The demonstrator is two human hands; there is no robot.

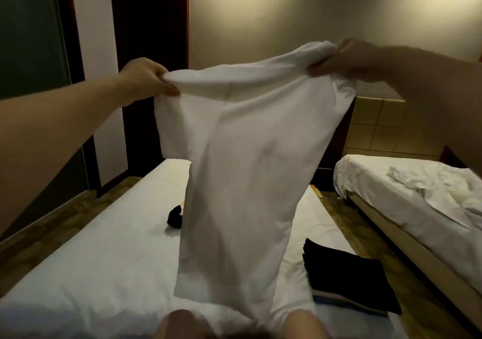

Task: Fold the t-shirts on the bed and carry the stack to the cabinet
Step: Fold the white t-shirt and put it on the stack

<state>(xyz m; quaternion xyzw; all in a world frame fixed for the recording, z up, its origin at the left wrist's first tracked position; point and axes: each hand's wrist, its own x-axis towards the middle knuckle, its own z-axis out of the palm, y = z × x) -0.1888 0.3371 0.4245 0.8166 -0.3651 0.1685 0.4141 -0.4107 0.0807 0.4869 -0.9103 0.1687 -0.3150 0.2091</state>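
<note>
I've got the white t-shirt (242,156) hanging mid-view btwn left hand (146,80) and right hand (347,57), so the bed (104,247) centre is screened off. Left side of the sheet is free room, w/ only a small black item (175,216) just beside the shirt's edge. Right side is tight: folded black stack (344,278) sits at the mattress edge, then a narrow floor gap (339,216) before the second bed (391,195).

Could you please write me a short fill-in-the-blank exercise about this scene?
1. The left hand and right hand hold up a t-shirt coloured ____.
2. The folded dark stack lies on the bed, on the t-shirt's ____ side.
3. The small black item lies on the t-shirt's ____ side.
Missing words: white, right, left.
</note>
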